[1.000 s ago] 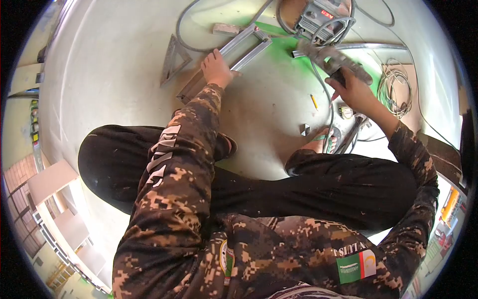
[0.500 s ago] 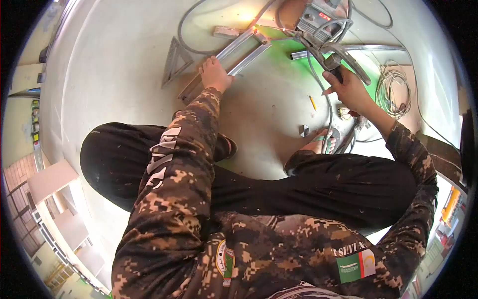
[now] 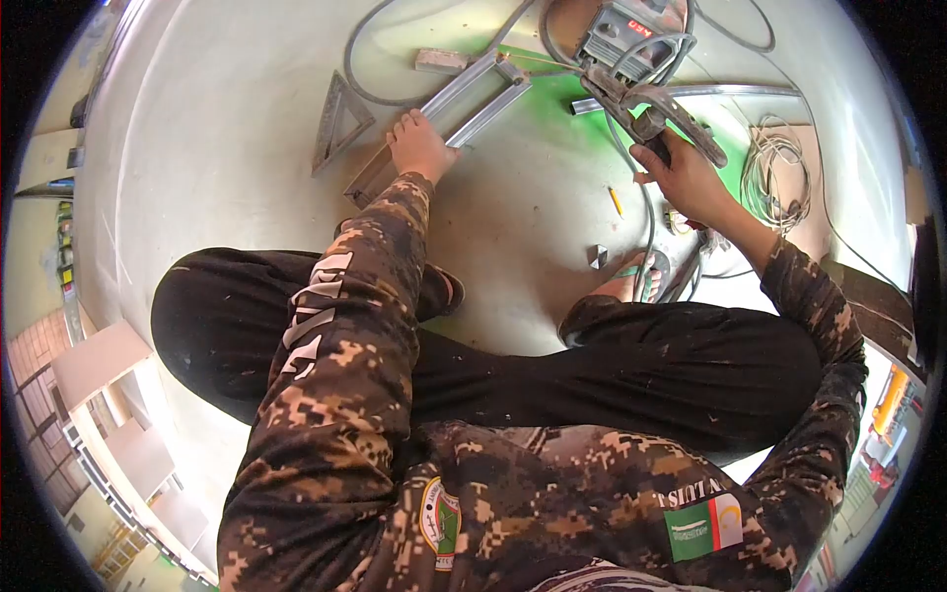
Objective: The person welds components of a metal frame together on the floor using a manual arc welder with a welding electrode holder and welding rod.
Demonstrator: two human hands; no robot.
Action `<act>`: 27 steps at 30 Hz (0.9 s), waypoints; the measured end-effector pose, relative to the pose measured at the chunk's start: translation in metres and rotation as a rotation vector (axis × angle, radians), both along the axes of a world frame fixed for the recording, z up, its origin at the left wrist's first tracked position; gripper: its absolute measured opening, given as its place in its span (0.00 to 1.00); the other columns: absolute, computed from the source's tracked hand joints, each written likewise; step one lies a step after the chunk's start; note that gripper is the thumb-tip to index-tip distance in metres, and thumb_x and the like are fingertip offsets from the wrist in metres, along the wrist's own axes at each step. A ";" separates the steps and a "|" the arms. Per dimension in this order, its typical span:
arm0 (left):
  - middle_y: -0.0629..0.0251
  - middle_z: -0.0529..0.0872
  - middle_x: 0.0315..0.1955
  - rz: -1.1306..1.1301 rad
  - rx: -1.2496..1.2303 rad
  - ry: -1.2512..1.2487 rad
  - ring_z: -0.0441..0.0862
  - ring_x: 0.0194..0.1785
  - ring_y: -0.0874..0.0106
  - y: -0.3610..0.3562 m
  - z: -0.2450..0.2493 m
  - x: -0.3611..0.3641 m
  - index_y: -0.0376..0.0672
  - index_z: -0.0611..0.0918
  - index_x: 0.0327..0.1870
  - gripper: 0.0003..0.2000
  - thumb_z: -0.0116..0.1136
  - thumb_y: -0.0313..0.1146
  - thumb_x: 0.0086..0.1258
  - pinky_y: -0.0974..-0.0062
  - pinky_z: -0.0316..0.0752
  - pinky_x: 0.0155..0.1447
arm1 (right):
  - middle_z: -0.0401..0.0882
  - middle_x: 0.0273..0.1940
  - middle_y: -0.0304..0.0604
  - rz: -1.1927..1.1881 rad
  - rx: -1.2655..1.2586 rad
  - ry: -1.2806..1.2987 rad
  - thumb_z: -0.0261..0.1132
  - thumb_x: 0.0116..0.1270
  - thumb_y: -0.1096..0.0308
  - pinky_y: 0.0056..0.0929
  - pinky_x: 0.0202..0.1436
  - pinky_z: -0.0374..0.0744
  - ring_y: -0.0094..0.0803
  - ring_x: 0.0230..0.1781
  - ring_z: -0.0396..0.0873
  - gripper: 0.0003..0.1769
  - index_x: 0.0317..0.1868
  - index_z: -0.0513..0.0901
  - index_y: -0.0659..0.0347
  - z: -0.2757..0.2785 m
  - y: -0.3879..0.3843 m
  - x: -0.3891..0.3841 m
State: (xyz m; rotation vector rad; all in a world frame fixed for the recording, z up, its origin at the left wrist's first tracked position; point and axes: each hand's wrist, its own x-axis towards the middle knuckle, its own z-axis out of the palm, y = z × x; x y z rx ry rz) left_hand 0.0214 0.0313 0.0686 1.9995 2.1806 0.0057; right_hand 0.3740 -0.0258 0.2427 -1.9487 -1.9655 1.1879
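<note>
My left hand [image 3: 419,148] is closed over the middle of a narrow metal frame [image 3: 464,87] made of square tubing, which lies on the floor. In my right hand [image 3: 686,176] is a welding electrode holder [image 3: 651,123], its handle wrapped by my fingers. A thin welding rod [image 3: 552,64] runs left from its jaws, its tip close to the frame's far corner. Dull orange-brown marks show at that corner. Beside the frame, to the left, lies a triangular metal square [image 3: 340,123].
A welding machine [image 3: 631,41] with a lit red display stands behind the holder. Nearby are a loose metal tube [image 3: 691,94], a coiled cable [image 3: 776,178], a yellow pencil [image 3: 615,201] and a small block [image 3: 441,61]. Cables cross the floor near my foot [image 3: 631,283].
The bright glow and flame at the frame's far corner are gone. Both hands keep their grip, and the whole view has shifted slightly.
</note>
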 end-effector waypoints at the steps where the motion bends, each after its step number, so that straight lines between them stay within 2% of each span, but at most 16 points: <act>1: 0.47 0.74 0.62 0.001 -0.003 -0.004 0.70 0.68 0.53 0.000 0.001 0.000 0.30 0.64 0.67 0.51 0.78 0.53 0.47 0.53 0.63 0.71 | 0.84 0.41 0.52 0.013 0.004 -0.044 0.60 0.75 0.53 0.33 0.44 0.80 0.33 0.37 0.87 0.27 0.57 0.73 0.73 0.001 0.001 -0.001; 5: 0.47 0.74 0.63 0.013 -0.007 0.014 0.70 0.68 0.53 0.002 -0.001 0.002 0.31 0.65 0.67 0.50 0.76 0.54 0.48 0.53 0.62 0.71 | 0.84 0.40 0.50 0.032 0.028 -0.107 0.60 0.75 0.54 0.33 0.43 0.80 0.32 0.34 0.85 0.26 0.57 0.74 0.72 0.000 -0.001 0.000; 7: 0.48 0.74 0.64 -0.038 -0.072 -0.070 0.70 0.68 0.54 0.002 0.012 0.001 0.32 0.65 0.68 0.49 0.76 0.55 0.49 0.54 0.64 0.71 | 0.80 0.27 0.45 0.046 0.120 0.032 0.57 0.75 0.48 0.36 0.38 0.78 0.34 0.29 0.81 0.25 0.49 0.76 0.66 -0.002 -0.006 0.001; 8: 0.49 0.73 0.64 -0.065 -0.104 -0.112 0.70 0.68 0.54 0.002 0.014 0.002 0.33 0.65 0.68 0.49 0.75 0.55 0.49 0.55 0.64 0.71 | 0.79 0.26 0.44 0.045 0.110 0.029 0.56 0.75 0.49 0.36 0.39 0.78 0.33 0.28 0.80 0.24 0.51 0.76 0.66 -0.003 -0.006 0.003; 9: 0.49 0.73 0.65 -0.091 -0.137 -0.155 0.70 0.68 0.55 0.002 0.016 0.004 0.34 0.65 0.69 0.49 0.75 0.55 0.50 0.56 0.65 0.70 | 0.79 0.26 0.44 0.047 0.108 0.029 0.56 0.75 0.49 0.36 0.39 0.78 0.33 0.28 0.80 0.24 0.51 0.76 0.66 -0.004 -0.005 0.005; 11: 0.51 0.73 0.66 0.006 -0.133 0.035 0.71 0.68 0.57 0.004 0.003 0.006 0.37 0.65 0.70 0.49 0.75 0.56 0.51 0.60 0.68 0.69 | 0.82 0.33 0.49 0.144 0.211 -0.056 0.56 0.76 0.49 0.37 0.42 0.78 0.36 0.32 0.82 0.26 0.54 0.75 0.68 -0.003 -0.004 0.006; 12: 0.52 0.72 0.67 0.053 -0.129 0.130 0.71 0.68 0.58 0.006 -0.004 0.007 0.39 0.65 0.71 0.49 0.74 0.56 0.51 0.61 0.70 0.68 | 0.84 0.38 0.52 0.081 0.157 -0.112 0.57 0.76 0.50 0.38 0.45 0.79 0.38 0.36 0.85 0.27 0.54 0.74 0.70 -0.005 -0.003 0.005; 14: 0.50 0.73 0.66 0.160 -0.204 -0.109 0.70 0.69 0.56 0.009 -0.006 0.005 0.35 0.64 0.71 0.51 0.75 0.56 0.49 0.60 0.65 0.71 | 0.84 0.40 0.54 0.078 0.099 0.049 0.59 0.75 0.51 0.38 0.46 0.80 0.39 0.40 0.87 0.27 0.53 0.73 0.72 -0.002 -0.002 0.004; 15: 0.49 0.73 0.65 0.034 -0.085 0.022 0.69 0.70 0.55 0.004 -0.001 0.005 0.33 0.63 0.71 0.53 0.77 0.56 0.48 0.59 0.62 0.74 | 0.84 0.41 0.55 0.029 0.052 0.120 0.59 0.75 0.51 0.38 0.46 0.80 0.39 0.40 0.88 0.27 0.53 0.73 0.73 -0.006 -0.003 0.004; 16: 0.50 0.73 0.65 0.043 -0.090 0.052 0.69 0.70 0.56 0.004 0.001 0.007 0.33 0.63 0.70 0.53 0.77 0.56 0.47 0.59 0.63 0.73 | 0.84 0.42 0.56 -0.019 0.005 0.191 0.60 0.75 0.51 0.38 0.45 0.80 0.39 0.41 0.88 0.27 0.53 0.72 0.74 -0.011 -0.003 0.005; 27: 0.50 0.74 0.64 0.036 -0.069 0.029 0.70 0.69 0.56 0.003 0.004 0.005 0.32 0.65 0.69 0.52 0.77 0.56 0.46 0.58 0.64 0.71 | 0.83 0.40 0.55 0.009 0.020 0.151 0.59 0.76 0.52 0.37 0.43 0.80 0.38 0.39 0.89 0.25 0.52 0.72 0.72 -0.010 -0.002 0.004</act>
